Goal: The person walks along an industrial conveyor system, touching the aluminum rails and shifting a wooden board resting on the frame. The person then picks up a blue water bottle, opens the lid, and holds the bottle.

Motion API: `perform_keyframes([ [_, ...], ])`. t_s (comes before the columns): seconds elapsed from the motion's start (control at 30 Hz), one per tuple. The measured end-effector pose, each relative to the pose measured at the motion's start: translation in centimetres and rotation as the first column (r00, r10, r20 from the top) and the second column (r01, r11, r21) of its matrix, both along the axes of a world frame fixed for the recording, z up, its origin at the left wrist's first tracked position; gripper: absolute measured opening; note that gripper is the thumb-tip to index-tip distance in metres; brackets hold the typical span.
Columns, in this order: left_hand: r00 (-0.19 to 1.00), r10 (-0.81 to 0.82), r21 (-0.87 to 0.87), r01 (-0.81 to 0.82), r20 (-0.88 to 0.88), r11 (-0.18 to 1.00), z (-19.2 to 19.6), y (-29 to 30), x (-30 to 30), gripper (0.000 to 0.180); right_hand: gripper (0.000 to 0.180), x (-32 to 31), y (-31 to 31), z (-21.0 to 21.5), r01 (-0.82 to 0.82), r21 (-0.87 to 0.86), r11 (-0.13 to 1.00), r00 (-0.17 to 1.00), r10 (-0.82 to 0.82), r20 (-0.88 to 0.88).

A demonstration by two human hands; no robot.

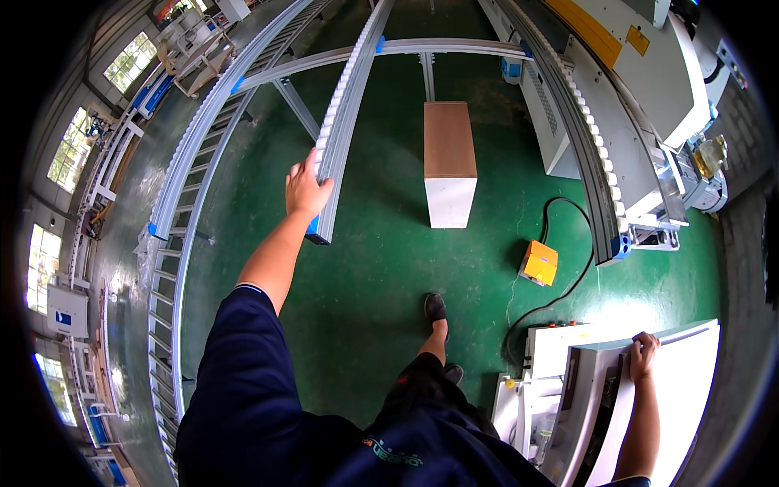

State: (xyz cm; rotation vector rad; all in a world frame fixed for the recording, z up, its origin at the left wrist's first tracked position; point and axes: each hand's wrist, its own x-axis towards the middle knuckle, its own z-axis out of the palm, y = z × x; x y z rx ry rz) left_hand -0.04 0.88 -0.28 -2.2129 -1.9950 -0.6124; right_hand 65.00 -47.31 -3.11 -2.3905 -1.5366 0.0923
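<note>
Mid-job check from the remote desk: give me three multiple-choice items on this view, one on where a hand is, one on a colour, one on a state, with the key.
1. Where does the left hand rest?
A. on the end of the grey roller rail
B. on the orange pedal box
C. on the brown-topped block

2. What colour is the floor?
A. grey
B. green
C. red

3. How is the right hand placed?
A. hanging free in the air
B. gripping the edge of the white panel
C. holding the black cable

Key: 1 A, the fingers lie on the rail near its blue end cap. 2 B, the painted floor is green throughout. 3 B, the fingers curl over the panel's edge beside the white machine.
</note>
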Motion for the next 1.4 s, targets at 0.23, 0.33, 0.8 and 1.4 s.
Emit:
perform_keyframes([
  [0.23, 1.000, 0.018, 0.116, -0.017, -0.007, 0.993, -1.0, 0.6, -1.0, 0.049, 0.023, -0.2, 0.1, 0.3, 0.002, 0.000, 1.000, 1.000, -0.002, 0.005],
  [0.33, 1.000, 0.000, 0.110, 0.000, -0.003, 0.994, -1.2, 0.8, -0.5, 0.044, 0.022, 0.2, -0.1, -0.2, 0.005, -0.003, 1.000, 1.000, -0.005, 0.006],
  [0.8, 0.999, -0.028, -0.006, 0.028, -0.017, 1.000, 0.0, 0.0, -0.1, 0.068, 0.021, 0.2, -0.1, -0.2, -0.006, 0.019, 1.000, 1.000, 0.006, 0.001],
  [1.4, 0.998, -0.065, 0.117, 0.067, -0.015, 0.991, -0.6, 0.3, -0.5, 0.076, 0.022, -0.2, 0.1, 0.2, -0.002, 0.006, 1.000, 1.000, 0.002, -0.018],
])
